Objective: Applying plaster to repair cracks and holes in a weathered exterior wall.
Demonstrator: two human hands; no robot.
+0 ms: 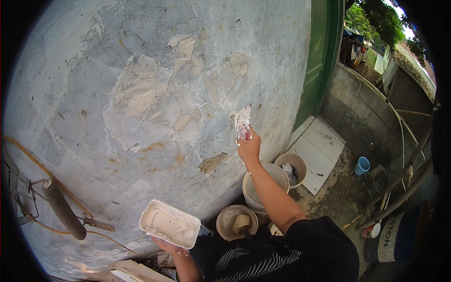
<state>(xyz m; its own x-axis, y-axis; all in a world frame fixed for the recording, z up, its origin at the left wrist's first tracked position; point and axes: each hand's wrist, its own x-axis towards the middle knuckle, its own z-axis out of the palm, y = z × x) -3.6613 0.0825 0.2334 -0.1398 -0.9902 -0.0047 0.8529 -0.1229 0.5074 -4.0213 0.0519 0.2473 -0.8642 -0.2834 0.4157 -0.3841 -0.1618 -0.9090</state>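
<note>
My right hand (249, 146) is closed round the handle of a putty knife (243, 116), whose blade is smeared with whitish filler. The blade is against or very close to the blue-grey wall (197, 120); contact cannot be told for sure. Low on the left, my left hand (170, 246) holds up a rectangular tub (170, 223) of pale beige filler from beneath, its fingers partly hidden under it. A broad patch of filler (141, 88) with ridged strokes covers the wall to the left of the knife, and smaller patches (187, 47) sit higher up.
Buckets (266, 185) stand at the wall's foot, and a bowl (237, 222) sits nearer me. A paint roller (63, 209) and an orange hose (47, 171) are at left. A green door (315, 61), blue cup (361, 166) and dark drum (392, 237) lie to the right.
</note>
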